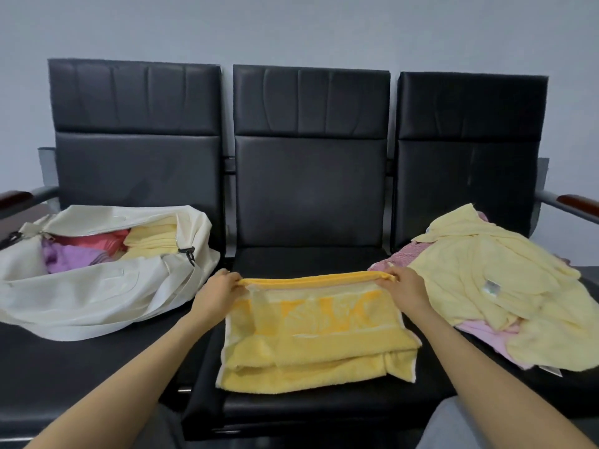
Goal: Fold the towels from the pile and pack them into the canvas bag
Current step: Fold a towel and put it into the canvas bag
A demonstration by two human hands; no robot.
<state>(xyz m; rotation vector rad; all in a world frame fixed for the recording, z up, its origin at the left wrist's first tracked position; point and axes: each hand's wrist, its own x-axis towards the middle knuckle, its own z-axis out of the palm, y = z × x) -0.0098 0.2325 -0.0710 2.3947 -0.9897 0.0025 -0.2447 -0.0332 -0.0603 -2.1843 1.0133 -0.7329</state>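
Note:
A yellow patterned towel [319,332] lies partly folded on the middle seat. My left hand [216,294] pinches its far left corner and my right hand [405,288] pinches its far right corner, holding the far edge stretched between them. On the left seat lies the cream canvas bag [84,293], open, with purple, red and pale yellow folded towels inside. The pile [499,293] of loose pale yellow and pink towels sits on the right seat.
Three joined black padded seats [308,254] with tall backrests stand against a grey wall. Metal armrests with wooden tops [575,202] flank both ends. The bag's straps and a black clip [189,254] hang toward the middle seat.

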